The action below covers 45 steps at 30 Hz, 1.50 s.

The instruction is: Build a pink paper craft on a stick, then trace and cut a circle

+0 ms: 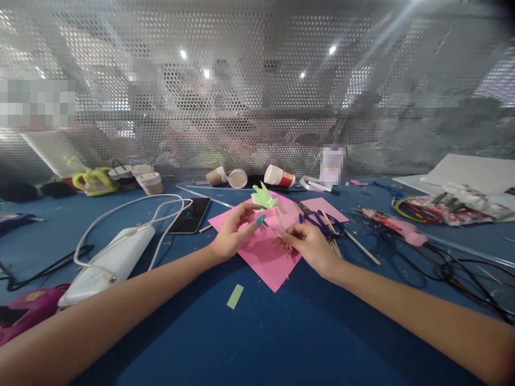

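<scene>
My left hand has its thumb and fingers curved around a small teal piece, which seems held at the thumb tip; its kind is unclear. Just beyond those fingertips is a light green folded-paper shape with pointed tips. From it a thin pale stick runs down to my right hand, whose thumb and fingers are pinched together on its lower end. Both hands are above a pink sheet of paper, turned with one corner toward me. A small green paper strip lies nearer me on the blue table.
Blue-handled scissors and wooden sticks lie right of the pink sheet. Farther right is a pink glue gun with its black cord. At left are a phone and a white power strip with cable. Stacked paper cups lie behind.
</scene>
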{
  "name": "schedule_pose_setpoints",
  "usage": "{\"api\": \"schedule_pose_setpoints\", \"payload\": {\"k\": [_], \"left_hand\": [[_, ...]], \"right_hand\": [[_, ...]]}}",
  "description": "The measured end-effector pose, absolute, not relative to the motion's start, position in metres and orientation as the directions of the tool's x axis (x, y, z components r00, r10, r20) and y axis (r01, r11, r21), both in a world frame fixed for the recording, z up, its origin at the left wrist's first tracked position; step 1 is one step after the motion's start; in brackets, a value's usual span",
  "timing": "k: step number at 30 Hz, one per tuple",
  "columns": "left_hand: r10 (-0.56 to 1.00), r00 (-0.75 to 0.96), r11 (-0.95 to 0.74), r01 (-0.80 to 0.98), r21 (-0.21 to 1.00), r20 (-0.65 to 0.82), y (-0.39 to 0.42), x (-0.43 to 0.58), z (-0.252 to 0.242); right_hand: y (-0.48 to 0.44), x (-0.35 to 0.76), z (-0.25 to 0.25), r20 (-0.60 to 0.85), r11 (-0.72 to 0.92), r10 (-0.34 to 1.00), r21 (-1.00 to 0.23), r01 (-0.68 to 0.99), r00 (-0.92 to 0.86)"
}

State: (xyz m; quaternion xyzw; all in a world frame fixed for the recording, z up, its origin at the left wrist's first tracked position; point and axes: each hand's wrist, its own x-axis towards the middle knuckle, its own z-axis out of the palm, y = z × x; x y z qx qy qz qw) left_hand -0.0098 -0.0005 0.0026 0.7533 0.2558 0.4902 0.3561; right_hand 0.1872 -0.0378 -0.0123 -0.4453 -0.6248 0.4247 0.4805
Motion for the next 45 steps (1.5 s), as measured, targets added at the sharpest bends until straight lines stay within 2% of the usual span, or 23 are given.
{"api": "schedule_pose_setpoints", "payload": {"k": [3,8,10,16,21,28,34,37,40,45], "left_hand": [[0.691,0.359,-0.699,0.111,0.706,0.627,-0.004,-0.011,0.002],[0.492,0.462,-0.87,0.298,0.393,0.738,-0.012,-0.014,0.002],[0.444,0.501,-0.893,0.32,0.317,0.743,-0.013,-0.014,0.001],[0.431,0.448,-0.9,0.272,0.339,0.784,-0.011,-0.012,-0.004],[0.326,0.537,-0.934,0.312,0.176,0.778,-0.019,-0.014,0.0],[0.241,0.559,-0.962,0.246,0.119,0.793,-0.024,-0.011,0.007],[0.104,0.554,-0.971,0.235,-0.035,0.826,-0.025,-0.01,0.007],[0.196,0.495,-0.943,0.333,0.024,0.847,-0.026,-0.008,0.003],[0.412,0.362,-0.853,0.476,0.214,0.836,-0.025,-0.004,0.002],[0.693,0.247,-0.695,0.478,0.537,0.678,-0.019,-0.002,0.006]], "right_hand": [[-0.038,0.186,-0.011,0.219,0.236,0.966,-0.963,0.131,-0.135],[-0.039,0.185,-0.009,0.179,0.186,0.978,-0.981,0.061,-0.111],[-0.039,0.184,-0.008,0.164,0.17,0.98,-0.984,0.048,-0.113],[-0.04,0.184,-0.009,0.177,0.183,0.977,-0.983,0.036,-0.118],[-0.04,0.184,-0.01,0.16,0.163,0.979,-0.987,0.013,-0.125],[-0.036,0.185,-0.011,0.156,0.158,0.985,-0.987,0.025,-0.08],[-0.034,0.186,-0.014,0.17,0.168,0.984,-0.985,-0.03,-0.057],[-0.035,0.186,-0.013,0.177,0.175,0.983,-0.983,-0.05,-0.052],[-0.035,0.186,-0.013,0.21,0.209,0.977,-0.977,-0.037,-0.024],[-0.033,0.188,-0.017,0.268,0.267,0.962,-0.963,0.031,0.054]]}}
